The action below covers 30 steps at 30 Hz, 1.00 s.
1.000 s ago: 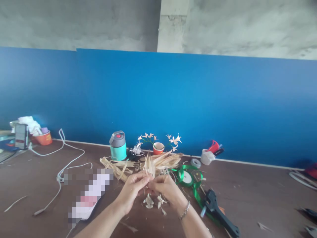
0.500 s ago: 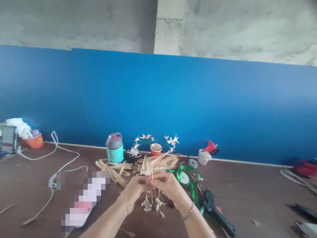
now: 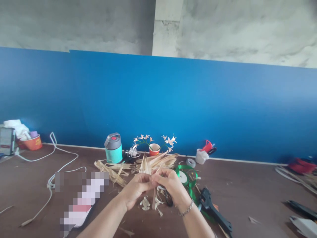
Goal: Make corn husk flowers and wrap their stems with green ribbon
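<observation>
My left hand (image 3: 136,191) and my right hand (image 3: 170,182) meet over the table, fingertips pinched together. Between them they hold a strip of dried husk (image 3: 154,200); its lower end hangs under the fingers, and the part in the pinch is mostly covered. Just behind the hands lies a pile of pale dried husks (image 3: 167,162), with one piece standing up in a point. Small cut husk petals (image 3: 145,203) are scattered on the tabletop below the hands. A green ribbon spool (image 3: 183,177) sits beyond my right hand.
A black glue gun (image 3: 214,210) lies right of my right forearm. At the back stand a turquoise flask (image 3: 114,154), a paper cup (image 3: 155,150) with flower sprays, and a white cup (image 3: 202,156) holding tools. A white cable (image 3: 51,181) winds along the left.
The fingertips have shifted slightly against each other, and the husk strip now hangs more visibly beneath them. The whole view has moved a little.
</observation>
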Available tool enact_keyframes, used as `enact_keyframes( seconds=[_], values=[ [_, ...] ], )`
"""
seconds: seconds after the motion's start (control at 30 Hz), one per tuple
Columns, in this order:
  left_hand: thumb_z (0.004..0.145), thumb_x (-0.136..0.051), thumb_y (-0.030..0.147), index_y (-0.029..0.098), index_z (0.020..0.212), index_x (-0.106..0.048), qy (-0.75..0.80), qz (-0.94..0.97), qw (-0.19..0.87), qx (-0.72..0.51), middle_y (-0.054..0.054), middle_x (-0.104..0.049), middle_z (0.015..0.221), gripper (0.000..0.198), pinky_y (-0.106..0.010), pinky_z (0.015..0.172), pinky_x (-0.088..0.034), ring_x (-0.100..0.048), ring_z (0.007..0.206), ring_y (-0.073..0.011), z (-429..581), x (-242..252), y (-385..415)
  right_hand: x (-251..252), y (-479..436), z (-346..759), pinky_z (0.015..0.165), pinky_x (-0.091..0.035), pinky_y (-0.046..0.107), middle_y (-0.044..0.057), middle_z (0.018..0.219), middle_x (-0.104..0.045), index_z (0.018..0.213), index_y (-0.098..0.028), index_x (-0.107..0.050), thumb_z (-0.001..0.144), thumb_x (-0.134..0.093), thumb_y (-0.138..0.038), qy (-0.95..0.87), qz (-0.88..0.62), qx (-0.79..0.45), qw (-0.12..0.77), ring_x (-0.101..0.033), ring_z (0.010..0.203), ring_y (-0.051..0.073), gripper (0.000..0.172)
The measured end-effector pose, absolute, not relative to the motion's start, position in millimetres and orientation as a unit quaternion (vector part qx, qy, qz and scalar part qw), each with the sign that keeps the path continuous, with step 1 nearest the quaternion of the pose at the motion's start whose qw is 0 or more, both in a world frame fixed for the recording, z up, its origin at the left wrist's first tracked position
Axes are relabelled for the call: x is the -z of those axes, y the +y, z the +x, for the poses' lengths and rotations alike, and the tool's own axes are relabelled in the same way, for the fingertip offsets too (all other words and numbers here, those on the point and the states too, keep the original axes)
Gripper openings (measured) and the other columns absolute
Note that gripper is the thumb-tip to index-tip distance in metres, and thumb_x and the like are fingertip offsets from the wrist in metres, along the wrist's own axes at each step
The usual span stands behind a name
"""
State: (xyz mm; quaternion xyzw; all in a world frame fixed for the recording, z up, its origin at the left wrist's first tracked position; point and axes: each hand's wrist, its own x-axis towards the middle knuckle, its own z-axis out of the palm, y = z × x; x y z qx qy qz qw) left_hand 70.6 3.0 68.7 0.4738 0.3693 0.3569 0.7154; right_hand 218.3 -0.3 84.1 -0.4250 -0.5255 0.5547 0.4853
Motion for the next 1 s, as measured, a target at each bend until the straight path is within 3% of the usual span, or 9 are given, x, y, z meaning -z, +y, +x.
enact_keyframes(
  seconds=[0.3,0.43,0.53,0.7,0.87,1.0],
  values=[
    [0.065,-0.071,0.048,0.01,0.075,-0.071,0.365,0.5,0.705,-0.346,0.007,-0.032,0.049,0.039,-0.026,0.049,-0.008,-0.02,0.048,-0.0059,74,-62,2,-83,2,222,0.055,-0.036,0.025,-0.002,0.055,-0.057,0.048,-0.018,-0.054,0.057,-0.075,-0.039,-0.512,-0.433,-0.538,0.511,-0.048,0.053,0.012,0.032],
    [0.063,-0.073,0.046,0.011,0.072,-0.069,0.384,0.493,0.698,-0.35,0.006,-0.036,0.049,0.036,-0.025,0.049,-0.008,-0.022,0.048,-0.006,68,-61,1,-84,2,225,0.058,-0.036,0.025,-0.002,0.053,-0.057,0.056,-0.017,-0.062,0.063,-0.072,-0.041,-0.54,-0.422,-0.555,0.472,-0.049,0.054,0.012,0.026],
    [0.063,-0.072,0.048,0.011,0.071,-0.068,0.372,0.489,0.713,-0.338,0.005,-0.039,0.053,0.038,-0.024,0.049,-0.009,-0.026,0.049,-0.0062,63,-65,-2,-87,-1,227,0.068,-0.039,0.026,0.0,0.062,-0.062,0.056,-0.017,-0.067,0.069,-0.068,-0.038,-0.589,-0.383,-0.576,0.418,-0.054,0.066,0.015,0.025],
    [0.066,-0.069,0.051,0.011,0.072,-0.066,0.368,0.482,0.72,-0.338,0.003,-0.044,0.057,0.041,-0.024,0.048,-0.007,-0.027,0.048,-0.0051,59,-67,-8,-85,-2,222,0.075,-0.04,0.027,0.004,0.073,-0.064,0.048,-0.016,-0.065,0.064,-0.073,-0.037,-0.575,-0.377,-0.584,0.432,-0.056,0.084,0.02,0.028],
    [0.06,-0.076,0.044,0.011,0.065,-0.063,0.351,0.458,0.737,-0.351,0.005,-0.041,0.052,0.036,-0.025,0.049,-0.008,-0.023,0.047,-0.0049,57,-59,-7,-79,-1,215,0.064,-0.041,0.025,0.004,0.08,-0.061,0.051,-0.014,-0.064,0.056,-0.078,-0.038,-0.514,-0.402,-0.601,0.461,-0.054,0.071,0.015,0.028],
    [0.052,-0.081,0.039,0.014,0.052,-0.051,0.338,0.42,0.759,-0.365,0.008,-0.034,0.049,0.039,-0.025,0.049,-0.008,-0.019,0.047,-0.005,57,-55,-6,-76,-2,212,0.063,-0.041,0.024,0.003,0.082,-0.06,0.052,-0.014,-0.061,0.055,-0.079,-0.035,-0.501,-0.401,-0.605,0.47,-0.054,0.069,0.013,0.028]
  ],
)
